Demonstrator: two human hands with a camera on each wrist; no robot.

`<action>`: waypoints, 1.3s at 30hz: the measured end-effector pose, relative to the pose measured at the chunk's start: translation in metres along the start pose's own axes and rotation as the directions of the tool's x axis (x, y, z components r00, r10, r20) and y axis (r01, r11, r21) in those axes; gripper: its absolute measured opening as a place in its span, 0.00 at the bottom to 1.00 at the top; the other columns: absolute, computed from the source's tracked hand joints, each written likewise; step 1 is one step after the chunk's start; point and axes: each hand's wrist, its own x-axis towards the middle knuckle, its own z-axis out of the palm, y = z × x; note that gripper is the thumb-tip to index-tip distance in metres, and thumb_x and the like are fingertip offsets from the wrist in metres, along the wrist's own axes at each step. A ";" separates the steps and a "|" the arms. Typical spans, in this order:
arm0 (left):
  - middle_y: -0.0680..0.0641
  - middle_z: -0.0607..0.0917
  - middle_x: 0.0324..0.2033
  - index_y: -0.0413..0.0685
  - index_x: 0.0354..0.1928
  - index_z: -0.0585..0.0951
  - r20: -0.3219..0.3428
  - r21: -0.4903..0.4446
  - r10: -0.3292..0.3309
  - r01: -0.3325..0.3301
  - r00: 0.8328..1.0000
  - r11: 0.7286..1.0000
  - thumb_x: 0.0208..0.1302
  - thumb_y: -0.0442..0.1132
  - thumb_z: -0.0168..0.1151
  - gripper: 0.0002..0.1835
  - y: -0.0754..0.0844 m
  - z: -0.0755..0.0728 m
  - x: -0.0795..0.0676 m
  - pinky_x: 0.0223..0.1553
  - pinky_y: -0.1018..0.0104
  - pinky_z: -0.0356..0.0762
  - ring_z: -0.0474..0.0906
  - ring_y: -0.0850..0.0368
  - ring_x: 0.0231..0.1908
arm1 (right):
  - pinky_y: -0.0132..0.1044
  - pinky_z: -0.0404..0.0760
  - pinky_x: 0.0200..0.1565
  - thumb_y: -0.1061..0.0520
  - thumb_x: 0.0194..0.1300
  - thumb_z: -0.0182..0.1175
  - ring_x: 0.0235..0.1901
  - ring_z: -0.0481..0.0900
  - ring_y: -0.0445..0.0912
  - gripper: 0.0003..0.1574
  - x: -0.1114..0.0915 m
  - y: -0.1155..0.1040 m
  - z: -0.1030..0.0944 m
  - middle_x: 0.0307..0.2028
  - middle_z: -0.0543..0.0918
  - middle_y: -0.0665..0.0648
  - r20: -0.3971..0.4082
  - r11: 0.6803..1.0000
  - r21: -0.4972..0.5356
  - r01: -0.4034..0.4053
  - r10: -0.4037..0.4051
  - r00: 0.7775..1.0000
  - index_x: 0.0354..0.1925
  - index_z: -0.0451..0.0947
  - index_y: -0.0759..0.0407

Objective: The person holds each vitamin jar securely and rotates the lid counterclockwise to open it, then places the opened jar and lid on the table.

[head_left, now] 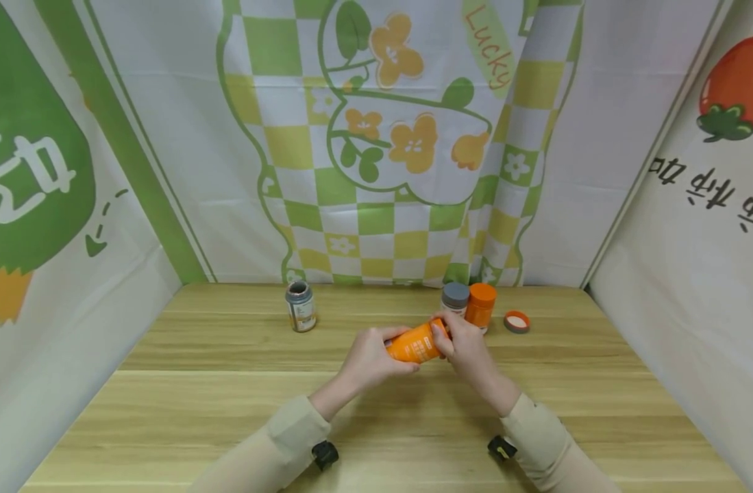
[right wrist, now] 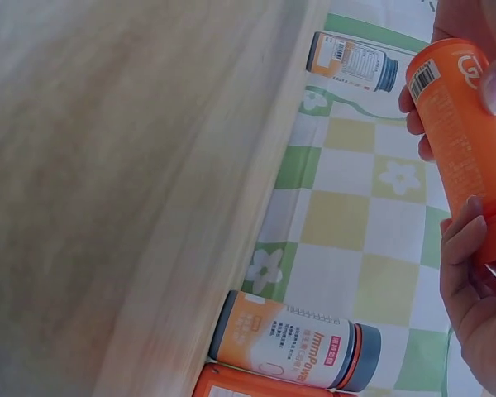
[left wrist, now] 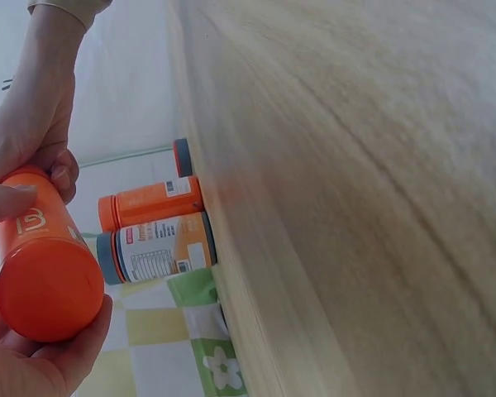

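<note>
Above the middle of the table, both hands hold an orange bottle (head_left: 413,344) that lies tilted between them. My left hand (head_left: 376,356) grips the base end, thumb along the bottle's side. At the other end my right hand (head_left: 468,346) curls its fingers round the orange cap. The left wrist view shows the bottle's round base (left wrist: 50,289) close up, with the right hand (left wrist: 33,116) beyond it. In the right wrist view, right-hand fingers (right wrist: 463,256) wrap the cap end; much of the cap is hidden.
Behind the hands, a grey-capped bottle (head_left: 455,296) and a second orange bottle (head_left: 482,301) stand side by side. Right of them lies a loose grey lid (head_left: 516,322) with an orange inner rim. An uncapped grey-necked bottle (head_left: 301,311) stands at the back left. Curtains enclose the table.
</note>
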 end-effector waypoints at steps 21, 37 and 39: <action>0.47 0.86 0.39 0.45 0.49 0.82 0.079 -0.092 -0.076 0.083 0.994 0.992 0.43 0.44 0.74 0.27 0.002 -0.006 0.000 0.31 0.66 0.76 0.76 0.59 0.31 | 0.32 0.79 0.31 0.58 0.68 0.53 0.34 0.77 0.43 0.11 -0.004 0.010 0.002 0.40 0.79 0.57 -0.027 0.976 0.096 0.195 -0.194 0.981 0.47 0.74 0.61; 0.47 0.85 0.36 0.44 0.47 0.82 0.093 -0.087 -0.100 0.108 0.991 0.990 0.45 0.46 0.72 0.25 -0.002 -0.006 -0.003 0.29 0.65 0.75 0.75 0.58 0.30 | 0.37 0.82 0.41 0.65 0.68 0.51 0.45 0.79 0.46 0.15 -0.007 0.005 -0.002 0.48 0.79 0.57 0.095 0.955 0.291 0.051 -0.082 0.992 0.53 0.73 0.58; 0.47 0.85 0.36 0.45 0.47 0.82 0.091 -0.082 -0.103 0.110 0.991 0.990 0.45 0.46 0.72 0.25 -0.002 -0.006 -0.004 0.29 0.66 0.75 0.75 0.58 0.30 | 0.35 0.82 0.40 0.66 0.68 0.51 0.44 0.79 0.45 0.15 -0.006 0.003 -0.002 0.48 0.80 0.58 0.110 0.948 0.317 0.001 -0.038 0.993 0.53 0.74 0.59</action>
